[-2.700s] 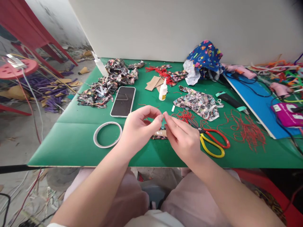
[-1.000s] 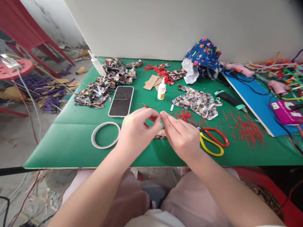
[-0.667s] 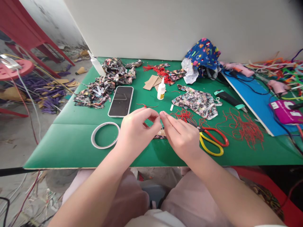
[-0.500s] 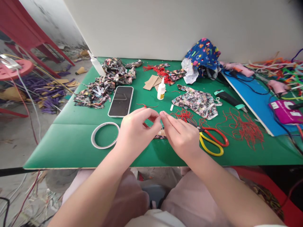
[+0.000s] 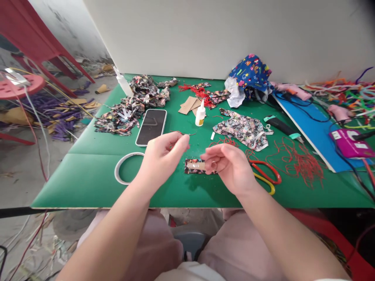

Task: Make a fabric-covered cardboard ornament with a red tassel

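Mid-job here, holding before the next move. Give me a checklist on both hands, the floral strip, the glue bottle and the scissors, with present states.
1. Left hand and right hand apart: ok, a gap shows between them.
2. Fingers free of small pieces: cannot tell, the fingertips are not clear enough.
3. Floral strip wholly in view: not ok, the right hand covers part of it.
4. Glue bottle upright: ok, it stands on the green table beyond the hands.
5. Scissors wholly in view: not ok, the right hand hides the blades.
6. Scissors shut: cannot tell.
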